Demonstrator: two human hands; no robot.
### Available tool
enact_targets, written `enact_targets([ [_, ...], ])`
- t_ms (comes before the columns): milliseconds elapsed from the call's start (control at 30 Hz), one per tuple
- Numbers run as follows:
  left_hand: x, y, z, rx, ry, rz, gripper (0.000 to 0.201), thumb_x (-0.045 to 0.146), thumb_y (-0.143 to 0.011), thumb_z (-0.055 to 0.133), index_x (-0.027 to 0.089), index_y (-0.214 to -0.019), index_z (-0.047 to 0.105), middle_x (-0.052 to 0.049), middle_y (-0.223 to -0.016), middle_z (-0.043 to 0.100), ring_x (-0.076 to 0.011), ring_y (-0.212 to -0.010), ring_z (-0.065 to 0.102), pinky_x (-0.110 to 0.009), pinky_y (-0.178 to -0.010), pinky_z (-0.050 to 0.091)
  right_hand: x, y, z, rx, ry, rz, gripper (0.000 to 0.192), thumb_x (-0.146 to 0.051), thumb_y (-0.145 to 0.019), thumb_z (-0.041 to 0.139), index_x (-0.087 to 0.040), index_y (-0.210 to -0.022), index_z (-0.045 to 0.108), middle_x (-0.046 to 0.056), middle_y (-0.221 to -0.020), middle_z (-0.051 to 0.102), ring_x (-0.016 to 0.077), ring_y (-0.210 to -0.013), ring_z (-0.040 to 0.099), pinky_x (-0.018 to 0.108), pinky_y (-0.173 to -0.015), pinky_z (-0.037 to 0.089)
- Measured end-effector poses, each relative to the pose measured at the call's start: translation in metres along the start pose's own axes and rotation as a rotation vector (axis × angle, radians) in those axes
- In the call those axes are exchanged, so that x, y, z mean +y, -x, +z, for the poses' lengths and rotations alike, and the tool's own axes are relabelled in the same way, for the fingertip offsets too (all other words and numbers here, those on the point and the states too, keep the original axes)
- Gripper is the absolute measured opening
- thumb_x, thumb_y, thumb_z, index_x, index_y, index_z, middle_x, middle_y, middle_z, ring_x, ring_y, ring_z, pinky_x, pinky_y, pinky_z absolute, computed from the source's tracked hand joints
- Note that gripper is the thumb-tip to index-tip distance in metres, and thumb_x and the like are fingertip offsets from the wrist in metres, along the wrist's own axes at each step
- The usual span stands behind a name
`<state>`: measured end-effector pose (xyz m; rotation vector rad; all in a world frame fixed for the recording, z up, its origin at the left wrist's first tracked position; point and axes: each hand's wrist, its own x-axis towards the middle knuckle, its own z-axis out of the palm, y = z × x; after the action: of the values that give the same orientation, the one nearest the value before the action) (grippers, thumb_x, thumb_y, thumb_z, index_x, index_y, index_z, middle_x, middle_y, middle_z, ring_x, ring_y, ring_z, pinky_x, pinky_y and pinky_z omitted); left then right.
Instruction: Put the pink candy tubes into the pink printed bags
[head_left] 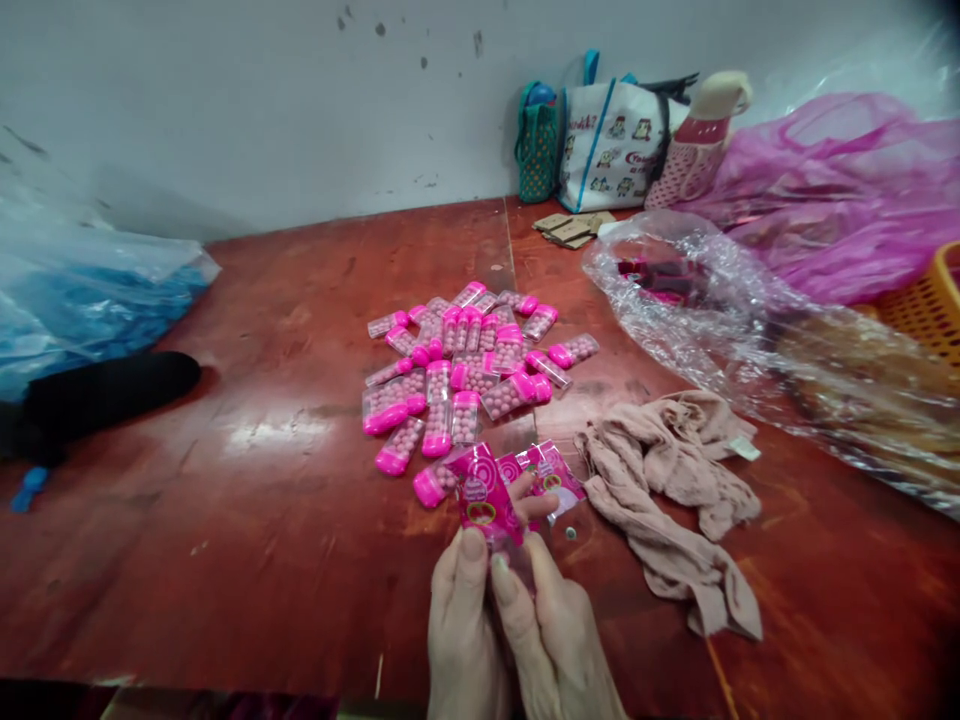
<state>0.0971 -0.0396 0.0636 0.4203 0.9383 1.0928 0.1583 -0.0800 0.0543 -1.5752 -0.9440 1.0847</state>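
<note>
While both my left hand [463, 610] and right hand [551, 625] pinch the pink packet [484, 497] – long axis tilting away – the pile of tubes [465, 370] lies just beyond – right hand's fingers nearer

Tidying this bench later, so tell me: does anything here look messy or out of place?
The pink-capped candy tubes lie in a loose jumble on the table, pointing every way. A beige cloth lies crumpled beside them. Both hands hold a pink packet.
</note>
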Motion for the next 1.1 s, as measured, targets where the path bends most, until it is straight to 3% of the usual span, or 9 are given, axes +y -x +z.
enact_targets([
  [100,-0.005,0.001,0.0,-0.016,-0.026,0.008,0.031,0.036,-0.084,0.051,0.015,-0.089,0.073,-0.011,-0.096,0.071,-0.0257,-0.098,0.061,-0.037,-0.096,0.04,0.004,0.002,-0.004,0.023,0.023,0.022,0.037,-0.053,-0.084,0.049,-0.026,-0.11,0.056,0.007,-0.092,0.067,0.0257,-0.089,0.062,0.028,-0.071,0.051],
  [300,0.008,-0.008,-0.012,-0.097,0.037,-0.057,0.033,0.038,-0.084,0.05,0.016,-0.1,0.07,-0.012,-0.101,0.07,-0.0266,-0.101,0.061,-0.04,-0.093,0.043,0.006,-0.012,0.001,-0.026,0.036,0.02,0.035,-0.052,-0.088,0.044,-0.025,-0.101,0.061,0.003,-0.078,0.067,0.0208,-0.075,0.064,0.024,-0.062,0.051],
  [500,0.01,-0.011,-0.009,-0.042,-0.035,0.0,0.03,0.032,-0.084,0.052,0.013,-0.096,0.071,-0.013,-0.1,0.07,-0.0273,-0.1,0.06,-0.039,-0.092,0.044,0.008,-0.004,0.001,-0.012,0.039,0.009,0.04,-0.06,-0.079,0.051,-0.028,-0.102,0.06,0.006,-0.092,0.068,0.0273,-0.095,0.061,0.031,-0.074,0.052],
  [700,-0.005,-0.001,-0.003,0.071,-0.104,-0.005,0.032,0.039,-0.081,0.055,0.015,-0.092,0.072,-0.012,-0.094,0.071,-0.0278,-0.098,0.061,-0.038,-0.09,0.044,0.009,-0.006,0.006,0.028,0.004,0.022,0.043,-0.055,-0.086,0.044,-0.024,-0.115,0.054,0.009,-0.092,0.068,0.0271,-0.091,0.063,0.033,-0.073,0.052],
  [833,-0.008,0.003,-0.005,0.194,-0.109,-0.047,0.032,0.04,-0.078,0.059,0.015,-0.093,0.071,-0.01,-0.09,0.072,-0.025,-0.088,0.064,-0.035,-0.085,0.047,0.01,-0.006,0.008,0.037,-0.037,0.038,0.044,-0.055,-0.085,0.046,-0.026,-0.117,0.052,0.009,-0.096,0.067,0.0269,-0.095,0.061,0.031,-0.073,0.053],
  [933,-0.007,0.003,-0.006,0.115,-0.1,-0.005,0.025,0.034,-0.078,0.061,0.016,-0.091,0.072,-0.008,-0.084,0.071,-0.02,-0.076,0.064,-0.029,-0.077,0.049,0.012,-0.002,0.008,0.037,-0.067,0.065,0.044,-0.055,-0.085,0.046,-0.027,-0.119,0.051,0.008,-0.103,0.065,0.0253,-0.101,0.059,0.028,-0.071,0.053],
  [1000,-0.004,0.001,-0.008,0.071,-0.082,-0.03,0.023,0.034,-0.077,0.062,0.018,-0.09,0.072,-0.004,-0.067,0.068,-0.0146,-0.059,0.061,-0.025,-0.065,0.05,0.011,-0.002,0.008,0.032,-0.077,0.088,0.044,-0.055,-0.086,0.046,-0.025,-0.119,0.051,0.008,-0.099,0.065,0.0231,-0.094,0.061,0.026,-0.066,0.054],
  [1100,0.005,-0.002,-0.012,0.061,-0.063,-0.133,0.032,0.042,-0.077,0.061,0.017,-0.093,0.071,0.003,-0.041,0.05,-0.0074,-0.034,0.043,-0.019,-0.041,0.043,0.006,-0.008,0.01,-0.074,-0.175,0.099,0.043,-0.055,-0.085,0.046,-0.021,-0.11,0.056,0.005,-0.081,0.064,0.0166,-0.07,0.061,0.021,-0.055,0.05],
])
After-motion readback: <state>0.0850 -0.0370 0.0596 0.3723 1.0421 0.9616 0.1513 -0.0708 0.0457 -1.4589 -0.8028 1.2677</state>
